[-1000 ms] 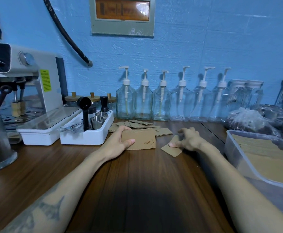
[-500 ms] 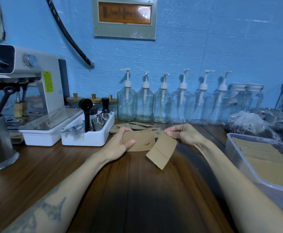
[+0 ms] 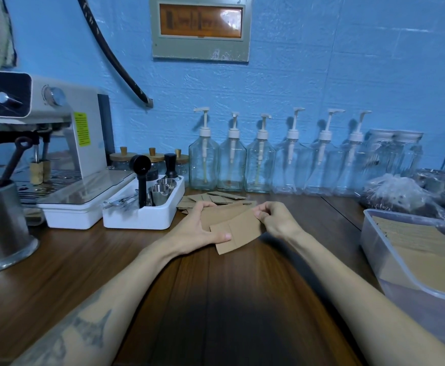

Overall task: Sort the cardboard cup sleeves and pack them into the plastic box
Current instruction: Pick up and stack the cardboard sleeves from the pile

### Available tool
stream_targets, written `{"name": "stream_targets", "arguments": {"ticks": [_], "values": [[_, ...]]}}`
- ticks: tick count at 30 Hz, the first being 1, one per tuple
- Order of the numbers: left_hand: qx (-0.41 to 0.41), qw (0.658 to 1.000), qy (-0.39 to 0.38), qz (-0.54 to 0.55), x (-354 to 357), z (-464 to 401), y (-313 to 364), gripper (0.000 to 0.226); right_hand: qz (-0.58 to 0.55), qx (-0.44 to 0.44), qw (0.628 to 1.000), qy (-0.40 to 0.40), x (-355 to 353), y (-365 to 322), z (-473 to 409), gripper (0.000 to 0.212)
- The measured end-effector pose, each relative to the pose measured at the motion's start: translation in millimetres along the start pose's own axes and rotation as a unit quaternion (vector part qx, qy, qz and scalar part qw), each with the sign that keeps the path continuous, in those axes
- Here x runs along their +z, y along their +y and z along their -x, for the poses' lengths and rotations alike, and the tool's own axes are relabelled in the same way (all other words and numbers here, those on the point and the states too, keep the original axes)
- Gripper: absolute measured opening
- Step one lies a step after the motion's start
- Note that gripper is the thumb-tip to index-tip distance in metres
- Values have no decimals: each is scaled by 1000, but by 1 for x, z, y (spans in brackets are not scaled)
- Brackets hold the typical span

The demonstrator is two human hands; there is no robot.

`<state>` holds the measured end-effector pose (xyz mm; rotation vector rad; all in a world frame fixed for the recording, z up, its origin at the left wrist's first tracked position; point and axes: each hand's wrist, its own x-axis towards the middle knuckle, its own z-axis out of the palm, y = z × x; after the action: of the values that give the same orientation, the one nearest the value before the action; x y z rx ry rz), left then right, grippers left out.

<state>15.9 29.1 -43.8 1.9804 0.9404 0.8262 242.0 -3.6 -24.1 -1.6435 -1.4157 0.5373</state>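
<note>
A flat brown cardboard cup sleeve (image 3: 238,233) is held over the wooden counter between both hands. My right hand (image 3: 276,220) pinches its upper right corner. My left hand (image 3: 197,228) grips a small stack of sleeves (image 3: 221,211) beneath it, thumb on the front sleeve's left edge. More loose sleeves (image 3: 216,198) lie flat behind the hands, near the bottles. The clear plastic box (image 3: 390,262) stands at the right edge, with flat sleeves packed inside.
A white espresso machine (image 3: 65,143) and a white tool tray (image 3: 147,215) stand at the left, with a steel jug (image 3: 2,223) at the far left. Several glass pump bottles (image 3: 261,165) line the blue wall. A crinkled plastic bag (image 3: 395,194) lies behind the box.
My right hand picked a sleeve off the counter and carried it left onto the stack in my left hand. The left hand stayed on the stack, its thumb now on the new sleeve.
</note>
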Motion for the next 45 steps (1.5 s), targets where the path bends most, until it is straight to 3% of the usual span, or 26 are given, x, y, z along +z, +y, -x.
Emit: {"name": "stream_targets", "arguments": {"ticks": [6,8,9,11,13,17,20,23,28,30,34,42,45], "values": [[35,999,37,13,1,-3,-4,45,-44,1,999,-24,-2,3,2,19],[49,998,42,9,1,-4,-4,39,-20,-42,999,-18,-4,4,4,15],[53,998,44,5,0,-5,-5,37,16,-74,997,-17,-5,4,5,18],[54,998,44,-3,0,-6,-6,34,69,-119,990,-40,-7,5,10,47],[47,998,42,-6,0,-7,-7,32,44,-118,989,-78,-4,4,13,62],[30,999,28,-10,0,-9,-7,35,-24,-106,988,-109,1,1,15,43],[20,1000,16,-5,0,-9,-7,40,22,-147,986,-80,2,-2,16,35],[26,1000,7,-3,2,-8,-6,40,76,-181,979,-47,0,-5,17,37],[32,999,22,0,2,-9,-6,38,71,-167,974,-136,10,-2,16,46],[37,999,28,10,2,-8,-4,39,67,-168,974,-136,13,-2,16,44],[87,995,23,-43,3,-6,-2,59,95,-190,967,-139,11,-2,15,51],[51,997,35,-54,1,-6,-5,38,229,-241,939,-80,11,-10,11,51],[47,997,47,-35,2,-5,-3,33,215,-242,942,-85,11,-13,11,47]]}}
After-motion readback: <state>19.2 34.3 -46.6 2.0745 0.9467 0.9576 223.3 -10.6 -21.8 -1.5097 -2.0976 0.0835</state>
